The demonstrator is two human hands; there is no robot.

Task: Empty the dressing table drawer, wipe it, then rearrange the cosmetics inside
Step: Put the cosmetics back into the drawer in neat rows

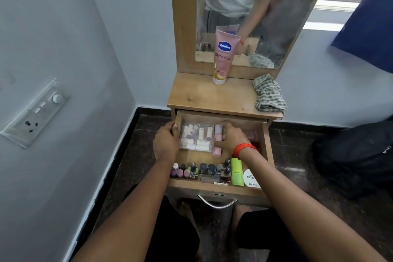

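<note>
The drawer [265,144] is tidy, so I judge the rearranging almost finished: the right hand [230,137] pinches a pink bottle [218,134], and the left hand [165,142] grips the clear pack [196,137] between them.

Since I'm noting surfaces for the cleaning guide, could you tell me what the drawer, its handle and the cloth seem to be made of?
Drawer: probably laminated board, matte, with a printed-looking pale wood grain like the tabletop's.
Handle: likely metal, polished; it is a silvery curved bar with bright highlights.
Cloth: woven fabric, perhaps cotton, soft and matte; it lies crumpled in folds with a grey-and-cream check.
</note>
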